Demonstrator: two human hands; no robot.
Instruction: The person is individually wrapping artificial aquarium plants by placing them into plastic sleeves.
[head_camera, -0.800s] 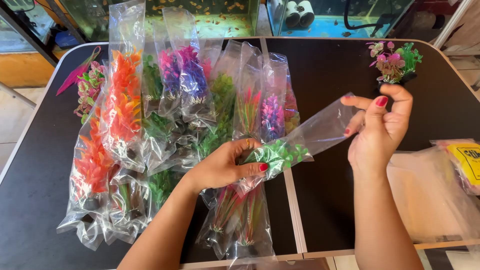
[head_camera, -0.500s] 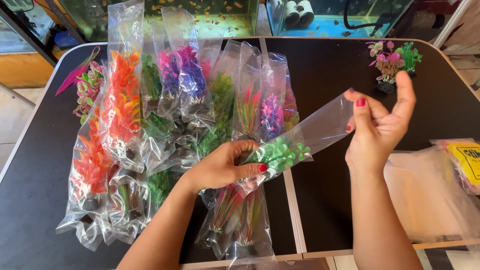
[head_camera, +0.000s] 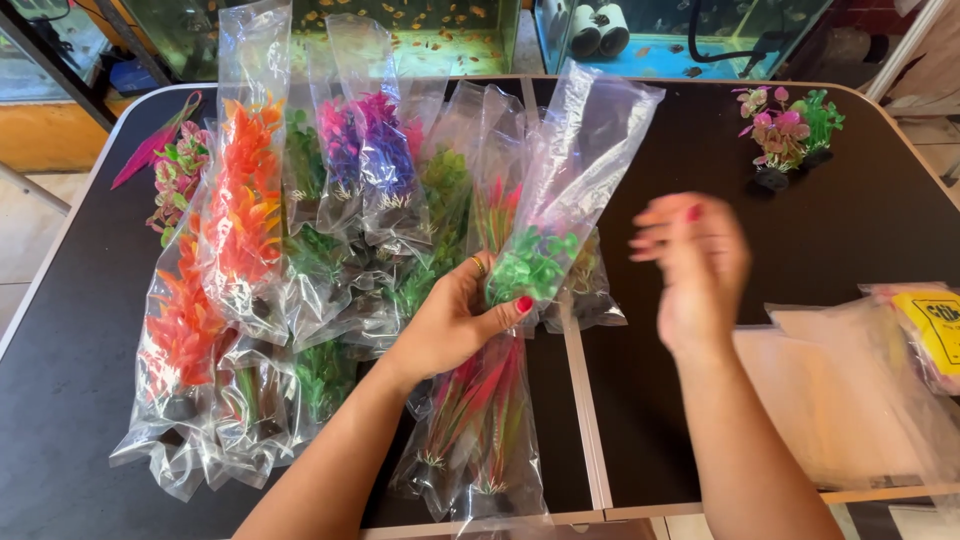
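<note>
Pinching bagged green plant (head_camera: 533, 262) in left hand (head_camera: 455, 322); right hand (head_camera: 695, 265) released, apart.

Both forearms are bare from the lower edge of the view up to the wrists; no sleeve, watch or bracelet shows on either. The left hand (head_camera: 450, 325) wears 1 thin gold-coloured ring, seen near the knuckles, and its thumbnail is painted glossy red. The right hand (head_camera: 695, 265) is blurred; red polish shows on at least 1 fingernail near the top of the hand, and whether it wears any ring cannot be told. No gloves cover the fingers of either hand.
</note>
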